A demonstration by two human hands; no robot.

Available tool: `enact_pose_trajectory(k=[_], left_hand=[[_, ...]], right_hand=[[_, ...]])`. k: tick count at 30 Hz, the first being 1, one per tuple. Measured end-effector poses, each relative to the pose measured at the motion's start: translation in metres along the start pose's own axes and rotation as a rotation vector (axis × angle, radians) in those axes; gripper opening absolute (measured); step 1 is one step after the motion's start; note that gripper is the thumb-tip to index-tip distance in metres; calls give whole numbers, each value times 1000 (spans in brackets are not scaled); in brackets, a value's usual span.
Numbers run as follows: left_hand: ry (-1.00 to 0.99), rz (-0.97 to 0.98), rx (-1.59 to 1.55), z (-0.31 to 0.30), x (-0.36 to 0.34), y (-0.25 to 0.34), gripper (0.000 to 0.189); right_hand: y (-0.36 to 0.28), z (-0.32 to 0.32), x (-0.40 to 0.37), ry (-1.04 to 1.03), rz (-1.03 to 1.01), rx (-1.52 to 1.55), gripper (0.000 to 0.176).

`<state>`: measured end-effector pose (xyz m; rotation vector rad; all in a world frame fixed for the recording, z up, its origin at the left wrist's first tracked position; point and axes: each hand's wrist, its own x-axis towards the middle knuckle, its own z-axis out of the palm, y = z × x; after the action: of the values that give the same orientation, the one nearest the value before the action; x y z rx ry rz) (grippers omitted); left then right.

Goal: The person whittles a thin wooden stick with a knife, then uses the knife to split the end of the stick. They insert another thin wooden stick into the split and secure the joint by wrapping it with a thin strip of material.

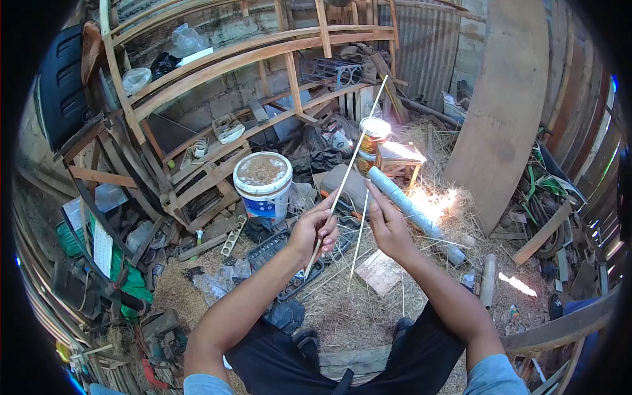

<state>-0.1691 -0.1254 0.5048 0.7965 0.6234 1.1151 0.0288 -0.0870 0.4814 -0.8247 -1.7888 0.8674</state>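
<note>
Over the straw-littered workshop floor: two thin strips, one in each hand
Left hand [316, 229] curled shut round the long strip [359, 148], which slants up past the tin can [374, 131]; right hand [388, 227] fingertips pinched on the short strip [356, 250], hanging between the forearms (grey pipe [411, 205] just behind). Handling, as judged: light pinch, strips kept apart and unbent, such slivers looking apt to snap

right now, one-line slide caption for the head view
Left hand grips a long thin stick, right hand pinches a shorter stick, above a straw-littered floor.
</note>
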Motion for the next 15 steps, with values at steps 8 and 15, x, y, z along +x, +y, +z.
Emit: enact_pose_trajectory(k=[8,15], left_hand=[[-2,35,-89,18,6,2,56],[-69,-85,-225,23,-13,-2,60]], right_hand=[[-19,1,12,-294,-427,-386,70],[-13,-10,-4,-350,-527,-414,70]])
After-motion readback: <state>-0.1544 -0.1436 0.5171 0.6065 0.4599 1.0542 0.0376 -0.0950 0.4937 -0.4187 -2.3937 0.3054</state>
